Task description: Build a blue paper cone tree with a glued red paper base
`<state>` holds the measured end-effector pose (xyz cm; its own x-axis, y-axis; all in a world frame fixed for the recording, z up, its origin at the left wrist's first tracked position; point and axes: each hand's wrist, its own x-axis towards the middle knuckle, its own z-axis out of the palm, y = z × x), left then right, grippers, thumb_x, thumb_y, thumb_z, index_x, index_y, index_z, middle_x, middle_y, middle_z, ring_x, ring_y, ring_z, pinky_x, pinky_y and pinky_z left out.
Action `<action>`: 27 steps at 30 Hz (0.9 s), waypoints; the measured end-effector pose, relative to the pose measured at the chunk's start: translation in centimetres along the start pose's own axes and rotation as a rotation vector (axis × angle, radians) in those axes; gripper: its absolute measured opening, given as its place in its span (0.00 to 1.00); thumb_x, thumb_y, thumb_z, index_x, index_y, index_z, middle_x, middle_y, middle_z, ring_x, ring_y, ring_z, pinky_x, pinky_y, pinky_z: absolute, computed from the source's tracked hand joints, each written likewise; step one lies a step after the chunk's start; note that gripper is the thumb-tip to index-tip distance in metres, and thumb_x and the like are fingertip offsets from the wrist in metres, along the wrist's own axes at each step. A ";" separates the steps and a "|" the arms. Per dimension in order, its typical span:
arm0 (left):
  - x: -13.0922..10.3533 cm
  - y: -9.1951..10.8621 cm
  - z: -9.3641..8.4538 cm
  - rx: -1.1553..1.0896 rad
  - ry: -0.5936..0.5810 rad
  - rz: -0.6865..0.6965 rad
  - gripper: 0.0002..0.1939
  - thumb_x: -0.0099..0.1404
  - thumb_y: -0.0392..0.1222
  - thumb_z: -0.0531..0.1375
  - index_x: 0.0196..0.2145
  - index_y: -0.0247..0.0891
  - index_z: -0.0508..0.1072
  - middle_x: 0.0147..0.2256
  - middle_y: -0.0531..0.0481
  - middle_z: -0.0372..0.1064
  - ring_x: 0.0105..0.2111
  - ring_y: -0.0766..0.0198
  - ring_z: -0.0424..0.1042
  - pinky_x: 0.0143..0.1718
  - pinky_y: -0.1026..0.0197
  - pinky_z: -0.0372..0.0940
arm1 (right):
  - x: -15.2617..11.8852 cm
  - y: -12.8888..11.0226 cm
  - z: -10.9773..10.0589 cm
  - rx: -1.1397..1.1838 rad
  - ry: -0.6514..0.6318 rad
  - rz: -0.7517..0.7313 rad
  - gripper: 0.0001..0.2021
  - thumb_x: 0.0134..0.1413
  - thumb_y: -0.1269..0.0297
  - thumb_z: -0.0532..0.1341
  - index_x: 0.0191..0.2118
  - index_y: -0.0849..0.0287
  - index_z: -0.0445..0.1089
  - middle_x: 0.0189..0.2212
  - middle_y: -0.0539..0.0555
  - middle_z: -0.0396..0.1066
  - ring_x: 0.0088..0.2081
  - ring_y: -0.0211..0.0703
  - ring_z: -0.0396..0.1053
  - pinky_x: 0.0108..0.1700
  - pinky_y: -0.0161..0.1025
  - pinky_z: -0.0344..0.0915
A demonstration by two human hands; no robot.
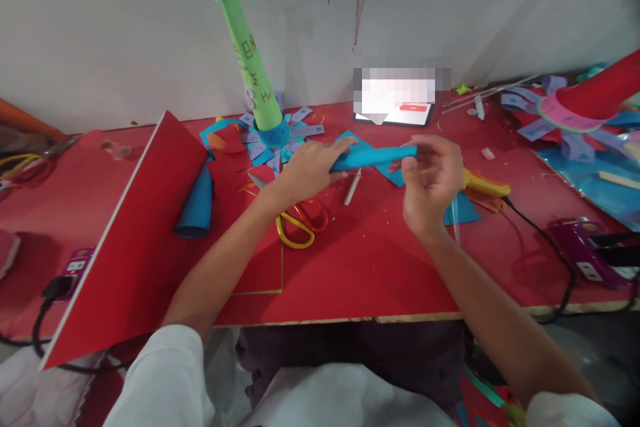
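Note:
A rolled blue tube (375,157) lies nearly level between my two hands, above the red table. Its left end is held by my left hand (314,167), with the fingers around it. My right hand (434,173) grips the right end between thumb and curled fingers. Below and left of the tube, scissors with yellow and red handles (295,232) rest on the table. A white stick (353,187) lies under the tube. Behind my left hand a green paper cone (250,57) with a star on top stands in a blue ring base.
A red board (135,247) leans at the left beside a blue paper roll (196,207). A yellow glue gun (485,184) with a black cord lies right of my right hand. Purple power strips (593,253) sit farther right, and a tablet (393,117) stands at the wall.

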<state>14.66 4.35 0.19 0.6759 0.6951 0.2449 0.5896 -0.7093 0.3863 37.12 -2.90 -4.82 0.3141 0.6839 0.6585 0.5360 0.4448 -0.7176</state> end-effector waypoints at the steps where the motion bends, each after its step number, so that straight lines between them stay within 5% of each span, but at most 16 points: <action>1: 0.3 -0.9 0.4 -0.041 0.050 -0.037 0.29 0.68 0.40 0.67 0.65 0.41 0.67 0.57 0.41 0.76 0.56 0.47 0.76 0.59 0.46 0.67 | 0.0 0.1 0.1 -0.015 -0.010 0.018 0.21 0.74 0.46 0.52 0.61 0.51 0.65 0.49 0.61 0.73 0.39 0.49 0.77 0.40 0.48 0.76; 3: 1.2 -2.6 0.9 -0.181 0.234 -0.133 0.24 0.68 0.44 0.67 0.59 0.39 0.70 0.55 0.40 0.77 0.53 0.49 0.78 0.56 0.48 0.69 | -0.1 0.5 0.4 -0.054 -0.107 0.044 0.20 0.76 0.46 0.50 0.60 0.51 0.66 0.46 0.59 0.75 0.39 0.48 0.77 0.40 0.46 0.75; 6: 2.6 -4.6 1.6 -0.475 0.439 -0.212 0.18 0.71 0.47 0.63 0.55 0.40 0.68 0.49 0.42 0.78 0.48 0.55 0.79 0.50 0.53 0.73 | -0.7 1.3 1.4 -0.120 -0.418 -0.008 0.17 0.75 0.49 0.52 0.50 0.53 0.73 0.43 0.57 0.79 0.43 0.50 0.77 0.45 0.46 0.73; 10: 3.9 -5.5 3.5 -0.665 0.557 -0.195 0.14 0.70 0.44 0.63 0.50 0.43 0.66 0.51 0.44 0.77 0.48 0.60 0.79 0.50 0.55 0.74 | -2.0 1.4 2.9 -0.357 -0.735 -0.135 0.13 0.73 0.54 0.56 0.45 0.55 0.75 0.42 0.59 0.79 0.46 0.54 0.76 0.46 0.47 0.70; 14: 4.3 -6.4 5.3 -0.697 0.494 -0.216 0.14 0.67 0.41 0.66 0.47 0.43 0.66 0.48 0.44 0.78 0.45 0.59 0.79 0.50 0.53 0.75 | -2.2 1.0 3.1 -0.526 -0.764 -0.139 0.07 0.66 0.66 0.58 0.45 0.56 0.73 0.41 0.60 0.80 0.44 0.54 0.75 0.40 0.45 0.68; 17: 4.1 -6.8 5.2 -0.645 0.425 -0.257 0.22 0.64 0.39 0.69 0.52 0.44 0.65 0.53 0.42 0.76 0.50 0.58 0.78 0.53 0.52 0.74 | -1.7 1.3 2.4 -0.585 -0.731 -0.122 0.17 0.59 0.73 0.57 0.51 0.57 0.74 0.43 0.61 0.81 0.44 0.55 0.76 0.39 0.46 0.68; 20: 2.7 -5.7 4.0 -0.531 0.637 -0.269 0.26 0.67 0.43 0.68 0.57 0.46 0.62 0.62 0.40 0.68 0.60 0.57 0.72 0.58 0.51 0.71 | -1.2 2.1 1.6 -0.609 -0.704 -0.126 0.25 0.57 0.74 0.57 0.59 0.56 0.72 0.47 0.62 0.81 0.46 0.57 0.76 0.39 0.47 0.69; 22: 0.6 -3.8 3.1 -0.437 0.814 -0.290 0.16 0.76 0.50 0.59 0.57 0.45 0.62 0.60 0.39 0.68 0.58 0.57 0.73 0.57 0.50 0.70 | -0.8 2.6 1.2 -0.645 -0.710 -0.125 0.26 0.57 0.73 0.57 0.62 0.58 0.72 0.47 0.64 0.80 0.46 0.60 0.76 0.39 0.49 0.70; 25: -3.8 0.2 2.7 -0.352 0.646 -0.233 0.16 0.78 0.57 0.55 0.50 0.43 0.70 0.48 0.43 0.76 0.50 0.56 0.77 0.56 0.49 0.71 | -0.4 3.0 0.8 -0.699 -0.740 -0.126 0.27 0.59 0.72 0.56 0.63 0.61 0.71 0.47 0.67 0.80 0.47 0.64 0.76 0.41 0.53 0.71; 27: -6.9 2.5 3.1 -0.110 0.243 -0.124 0.22 0.77 0.58 0.57 0.59 0.42 0.70 0.60 0.40 0.73 0.61 0.50 0.72 0.67 0.41 0.63 | -0.4 3.2 0.6 -0.707 -0.743 -0.128 0.27 0.60 0.72 0.56 0.64 0.62 0.70 0.47 0.68 0.79 0.48 0.65 0.75 0.43 0.54 0.71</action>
<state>12.88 -2.60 -3.32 0.4680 0.7925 0.3910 0.6006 -0.6098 0.5171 38.20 -1.40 -7.49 -0.2122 0.9469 0.2416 0.9447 0.2620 -0.1972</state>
